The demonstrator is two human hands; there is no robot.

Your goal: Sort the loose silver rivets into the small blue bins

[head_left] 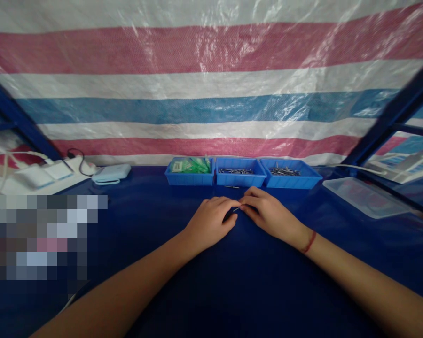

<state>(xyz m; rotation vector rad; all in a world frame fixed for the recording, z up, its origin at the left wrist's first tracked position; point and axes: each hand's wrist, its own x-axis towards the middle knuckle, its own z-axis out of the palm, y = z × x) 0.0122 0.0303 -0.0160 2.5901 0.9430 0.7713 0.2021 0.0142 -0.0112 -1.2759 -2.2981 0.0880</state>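
My left hand [211, 220] and my right hand [264, 211] rest on the dark blue table [232, 281], fingertips meeting in the middle. Both pinch a tiny thin pale piece [236, 208] between them; what it is I cannot make out. My right wrist wears a red string. Just beyond the hands stand three blue bins: the left bin [189, 171] holds green packets, the middle bin [240, 172] and the right bin [289, 173] hold small dark metal parts. A single thin metal pin [231, 187] lies in front of the middle bin.
A clear plastic lid or tray [364, 197] lies at the right. At the back left sit a pale blue device [111, 173], a white power strip with a black cable [74, 162]. A striped tarp [211, 94] closes off the back. A blurred patch covers the left.
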